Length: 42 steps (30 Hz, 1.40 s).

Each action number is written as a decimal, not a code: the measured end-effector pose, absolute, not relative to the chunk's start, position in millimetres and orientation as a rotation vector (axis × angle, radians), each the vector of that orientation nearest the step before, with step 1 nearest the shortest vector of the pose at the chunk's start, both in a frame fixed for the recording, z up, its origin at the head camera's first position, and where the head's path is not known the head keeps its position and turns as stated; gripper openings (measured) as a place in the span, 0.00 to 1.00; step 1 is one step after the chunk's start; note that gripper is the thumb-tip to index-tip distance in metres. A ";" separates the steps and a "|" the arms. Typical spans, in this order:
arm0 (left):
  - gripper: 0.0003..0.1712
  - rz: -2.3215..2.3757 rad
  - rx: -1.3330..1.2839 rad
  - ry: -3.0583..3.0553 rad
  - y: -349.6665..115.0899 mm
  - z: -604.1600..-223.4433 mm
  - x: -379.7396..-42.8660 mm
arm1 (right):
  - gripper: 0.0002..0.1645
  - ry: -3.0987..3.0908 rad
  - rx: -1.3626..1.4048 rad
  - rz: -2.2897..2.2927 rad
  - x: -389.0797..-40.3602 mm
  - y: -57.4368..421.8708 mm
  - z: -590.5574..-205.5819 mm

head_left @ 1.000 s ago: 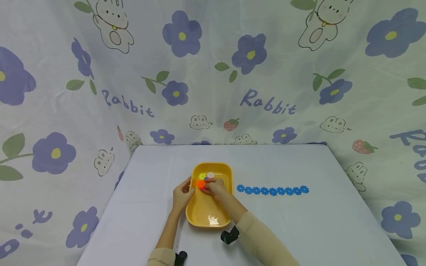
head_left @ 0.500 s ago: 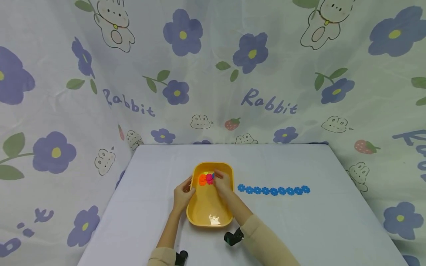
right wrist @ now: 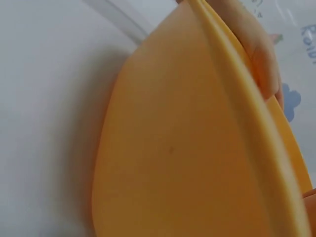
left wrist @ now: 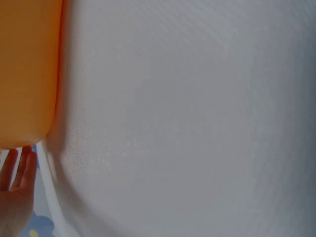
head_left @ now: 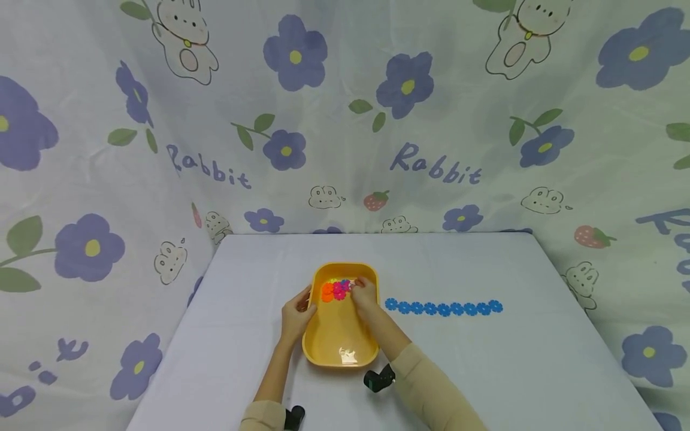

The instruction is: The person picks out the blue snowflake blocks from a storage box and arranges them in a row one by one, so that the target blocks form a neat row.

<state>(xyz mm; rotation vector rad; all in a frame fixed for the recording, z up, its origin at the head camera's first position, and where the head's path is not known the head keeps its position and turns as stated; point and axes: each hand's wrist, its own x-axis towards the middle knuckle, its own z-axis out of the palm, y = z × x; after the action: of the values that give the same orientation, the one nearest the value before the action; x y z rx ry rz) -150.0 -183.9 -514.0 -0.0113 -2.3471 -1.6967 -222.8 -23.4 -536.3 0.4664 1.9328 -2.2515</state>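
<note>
A yellow tray (head_left: 338, 341) stands on the white-covered table. My left hand (head_left: 295, 317) grips its left side, with the thumb at the rim and the fingers along the outer wall. Over the far right part of the tray, my right hand (head_left: 366, 297) reaches in with its fingers bent down among small flower-shaped pieces. Orange pieces (head_left: 327, 292) and a pink piece (head_left: 339, 291) lie left of its fingertips, with bits of yellow, blue and white behind. Whether the fingertips pinch a piece is too small to tell. In the right wrist view, the tray wall (right wrist: 168, 148) hides the pieces.
A row of several blue flower-shaped pieces (head_left: 443, 309) lies on the table to the right of the tray. A patterned cloth (head_left: 345, 120) hangs behind the table. Black wrist cameras (head_left: 380, 379) sit near both sleeves.
My right hand has moved from the tray's left-middle to its right side, uncovering the orange and pink pieces, which have shifted. My left hand stays on the rim.
</note>
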 end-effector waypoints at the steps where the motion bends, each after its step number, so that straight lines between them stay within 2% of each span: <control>1: 0.26 -1.690 -0.010 -2.353 -183.4 -513.8 -149.8 | 0.30 1.906 0.459 -2.277 -223.8 -23.1 -538.0; 8: 0.27 -1.714 0.017 -2.354 -185.7 -525.8 -153.9 | 0.31 2.220 0.307 -2.189 -215.4 -23.1 -531.2; 10: 0.28 -1.707 0.035 -2.358 -188.0 -535.6 -158.4 | 0.29 2.256 0.175 -2.241 -215.7 -21.7 -543.7; 14: 0.28 -1.682 0.039 -2.351 -191.8 -551.3 -165.3 | 0.24 2.149 0.110 -2.208 -201.5 -22.3 -547.1; 19: 0.28 -1.723 0.017 -2.338 -186.8 -526.5 -155.3 | 0.24 1.974 0.093 -2.026 -164.6 -25.6 -520.4; 25: 0.27 -1.735 0.011 -2.343 -183.8 -512.4 -150.9 | 0.23 1.944 0.062 -1.928 -151.2 -30.9 -524.8; 34: 0.28 -1.715 0.002 -2.342 -183.4 -513.0 -149.7 | 0.23 2.185 0.087 -1.894 -172.1 -27.3 -528.8; 42: 0.27 -1.676 -0.013 -2.344 -183.0 -512.2 -149.8 | 0.26 2.262 0.368 -1.910 -212.2 -23.7 -532.9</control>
<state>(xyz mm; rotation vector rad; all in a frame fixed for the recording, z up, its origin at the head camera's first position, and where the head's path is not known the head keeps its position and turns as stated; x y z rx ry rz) -149.8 -183.0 -512.2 -0.0128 -2.3438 -1.6763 -212.2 -23.7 -532.9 0.3678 2.2624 -1.9101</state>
